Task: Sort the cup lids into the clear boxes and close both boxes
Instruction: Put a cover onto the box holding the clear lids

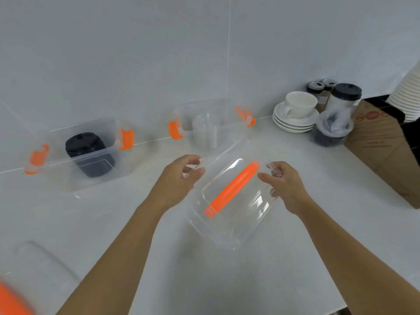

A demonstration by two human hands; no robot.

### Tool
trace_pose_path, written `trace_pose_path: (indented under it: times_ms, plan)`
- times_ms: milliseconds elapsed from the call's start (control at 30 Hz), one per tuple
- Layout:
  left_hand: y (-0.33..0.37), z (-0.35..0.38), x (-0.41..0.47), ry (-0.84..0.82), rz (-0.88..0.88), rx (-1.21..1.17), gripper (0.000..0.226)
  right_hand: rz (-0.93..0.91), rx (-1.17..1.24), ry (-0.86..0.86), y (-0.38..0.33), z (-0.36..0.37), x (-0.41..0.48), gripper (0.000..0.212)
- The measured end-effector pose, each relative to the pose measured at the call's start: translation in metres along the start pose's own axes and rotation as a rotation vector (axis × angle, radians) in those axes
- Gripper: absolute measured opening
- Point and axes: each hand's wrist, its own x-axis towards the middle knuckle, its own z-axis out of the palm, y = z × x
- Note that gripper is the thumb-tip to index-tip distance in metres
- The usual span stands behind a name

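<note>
Both hands hold a clear box cover with an orange handle above the counter. My left hand grips its left edge and my right hand its right edge. The left clear box with orange latches stands open against the wall and holds a stack of black cup lids. The right clear box is open too and holds a stack of clear cup lids. A second clear cover lies at the lower left, partly cut off by the frame.
At the back right stand a white cup on stacked saucers, bagged stacks of black lids, small jars, a brown cardboard box and a stack of white paper cups. A tiled wall runs behind the counter.
</note>
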Motion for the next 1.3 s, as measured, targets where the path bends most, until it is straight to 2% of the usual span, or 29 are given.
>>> trace_pose_path:
  times_ms: [67,200,300,367,467,567,633,700,800,933,1000,1133,1300]
  plan:
    - [0.008,-0.013,0.004,0.083,0.01,-0.125,0.036,-0.011,0.064,0.053,-0.008,-0.001,0.003,0.028]
    - [0.018,-0.025,0.004,0.278,-0.023,-0.553,0.028,0.008,0.246,0.162,-0.024,0.005,0.011,0.028]
    - [0.017,-0.016,0.001,0.264,-0.083,-0.656,0.028,0.038,0.363,0.236,-0.038,0.016,0.016,0.03]
    - [0.019,-0.007,0.0,0.247,-0.121,-0.681,0.039,0.046,0.431,0.276,-0.047,0.026,0.019,0.03]
    - [0.026,0.001,0.005,0.265,-0.104,-0.686,0.06,0.031,0.477,0.299,-0.058,0.041,0.025,0.033]
    - [0.03,0.0,0.018,0.323,-0.021,-0.6,0.043,0.036,0.488,0.313,-0.064,0.054,0.034,0.037]
    - [0.032,-0.002,0.029,0.348,0.028,-0.478,0.04,0.048,0.477,0.316,-0.069,0.061,0.041,0.042]
    - [0.034,-0.003,0.039,0.391,0.047,-0.428,0.04,0.056,0.481,0.311,-0.072,0.064,0.05,0.045]
    - [0.032,-0.007,0.059,0.464,0.058,-0.391,0.05,0.023,0.483,0.274,-0.082,0.066,0.062,0.038]
    - [0.031,-0.016,0.087,0.546,-0.006,-0.422,0.049,-0.123,0.33,0.252,-0.094,0.073,0.083,0.024]
    - [0.031,-0.02,0.101,0.57,-0.049,-0.463,0.047,-0.211,0.223,0.249,-0.097,0.076,0.097,0.024]
    - [0.032,-0.021,0.128,0.543,-0.124,-0.476,0.044,-0.273,0.044,0.264,-0.103,0.076,0.126,0.046]
    - [0.02,-0.013,0.154,0.505,-0.247,-0.462,0.049,-0.317,-0.116,0.319,-0.097,0.076,0.152,0.062]
